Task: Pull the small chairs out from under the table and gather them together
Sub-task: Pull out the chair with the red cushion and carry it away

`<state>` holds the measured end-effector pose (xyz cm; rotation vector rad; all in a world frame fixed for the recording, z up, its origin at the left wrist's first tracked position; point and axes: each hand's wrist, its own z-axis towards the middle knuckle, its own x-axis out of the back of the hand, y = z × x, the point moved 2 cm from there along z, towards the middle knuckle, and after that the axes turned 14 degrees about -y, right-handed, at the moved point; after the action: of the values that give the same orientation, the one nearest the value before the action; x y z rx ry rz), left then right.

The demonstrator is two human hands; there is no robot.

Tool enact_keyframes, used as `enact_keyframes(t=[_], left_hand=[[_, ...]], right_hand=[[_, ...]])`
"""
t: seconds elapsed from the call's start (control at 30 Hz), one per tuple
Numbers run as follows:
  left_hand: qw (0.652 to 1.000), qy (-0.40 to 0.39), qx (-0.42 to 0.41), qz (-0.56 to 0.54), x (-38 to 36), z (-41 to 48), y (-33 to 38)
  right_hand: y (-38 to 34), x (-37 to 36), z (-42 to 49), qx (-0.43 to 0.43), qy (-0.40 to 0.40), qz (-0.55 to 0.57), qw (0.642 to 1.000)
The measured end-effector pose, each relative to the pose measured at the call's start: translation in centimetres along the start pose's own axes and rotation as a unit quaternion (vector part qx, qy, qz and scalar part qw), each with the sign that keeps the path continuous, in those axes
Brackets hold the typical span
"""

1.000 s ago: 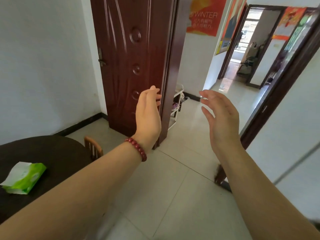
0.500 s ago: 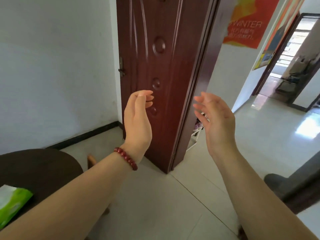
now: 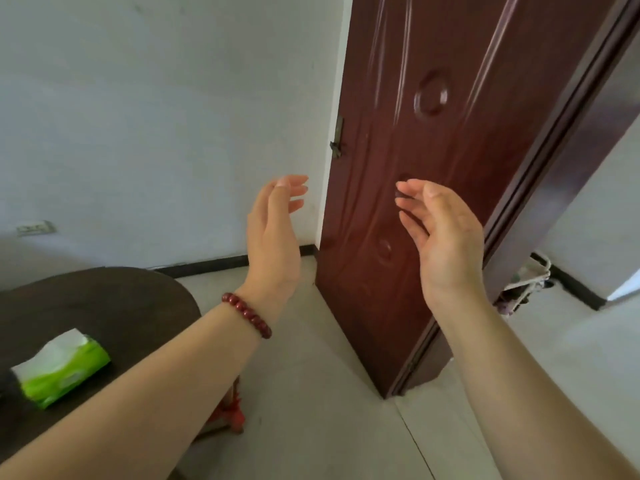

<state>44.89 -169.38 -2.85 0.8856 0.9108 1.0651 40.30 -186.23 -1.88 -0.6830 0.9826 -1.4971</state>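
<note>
Dark round bench (image 3: 104, 306) sits low on our left, and the only bit of small chair (image 3: 232, 407) we can spot is reddish wood poking out under its edge, beneath our left forearm. Left hand (image 3: 273, 244) is nearer; right hand (image 3: 446, 244) too hangs open, empty.

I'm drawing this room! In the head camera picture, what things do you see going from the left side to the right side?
Green tissue pack on the dark table → red bead bracelet → left hand → right hand in front of the brown door → white rack behind the door.
</note>
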Motion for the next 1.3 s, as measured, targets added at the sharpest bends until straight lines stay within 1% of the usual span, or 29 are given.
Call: enact_keyframes(t=[0.2,0.33,0.53,0.63,0.77,0.93,1.13,1.3], left_hand=[[0.995,0.093,-0.017,0.024,-4.0,4.5,-2.7],[0.986,0.16,-0.021,0.042,-5.4,6.4,-4.3],[0.964,0.241,-0.022,0.111,-4.8,8.5,-5.8],[0.953,0.28,-0.023,0.113,-3.4,10.3,-6.9],[0.944,0.306,-0.028,0.12,-1.4,13.3,-8.9],[0.939,0.313,-0.029,0.14,1.5,17.0,-10.2],[0.928,0.329,-0.033,0.17,5.4,18.5,-11.1],[0.919,0.349,-0.019,0.18,8.4,19.0,-12.4]], right_hand=[[3.1,4.0,7.7,-0.026,-0.087,0.037,0.995],[5.6,5.5,11.7,-0.035,-0.147,0.068,0.986],[9.1,4.3,16.5,-0.055,-0.211,0.129,0.967],[11.2,2.8,18.7,-0.06,-0.24,0.143,0.958],[14.4,0.2,22.2,-0.069,-0.268,0.189,0.942],[17.3,-3.1,26.1,-0.089,-0.291,0.205,0.93],[20.2,-6.8,28.5,-0.102,-0.328,0.209,0.915],[23.7,-10.7,29.5,-0.135,-0.371,0.232,0.889]])
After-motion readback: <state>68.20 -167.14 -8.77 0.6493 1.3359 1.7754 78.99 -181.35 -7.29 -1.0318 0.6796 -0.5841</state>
